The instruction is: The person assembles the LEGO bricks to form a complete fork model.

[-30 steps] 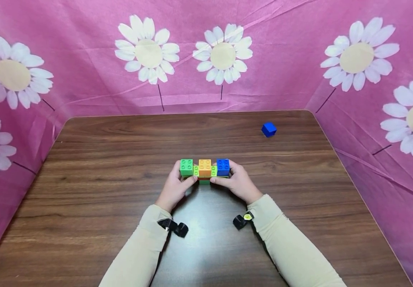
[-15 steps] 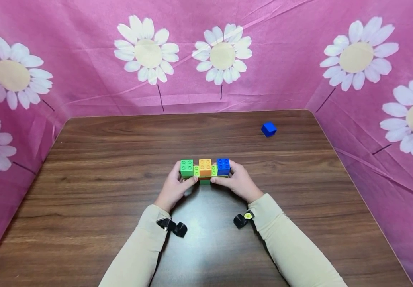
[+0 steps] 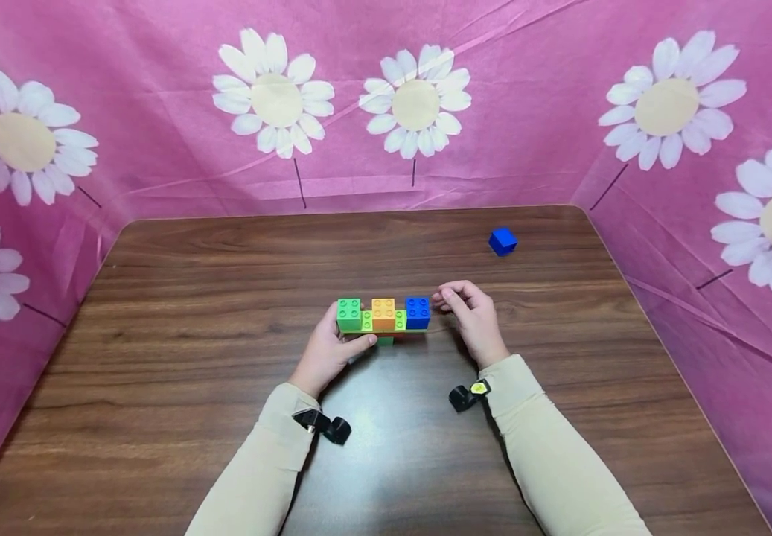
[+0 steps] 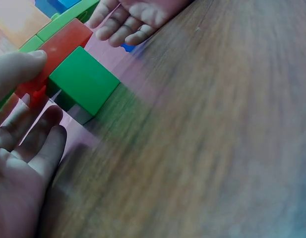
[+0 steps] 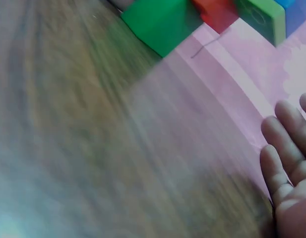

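A toy-brick structure stands mid-table in the head view. Along its top are a green brick, an orange brick and a blue brick, with lime bricks lower between them. The left wrist view shows a red layer over a green base brick. My left hand grips the structure's left part, thumb across the front; its other fingers are partly hidden behind. To the right of the blue brick, apart from the structure, my right hand holds nothing, its fingers loosely bent.
A loose blue block lies near the back right of the brown wooden table. Pink cloth printed with white daisies surrounds the table's back and sides. Each wrist carries a small black camera.
My right hand has let go of the structure's right side and moved away to the right. My left thumb has slid slightly right along the front. The structure has stayed nearly in place.
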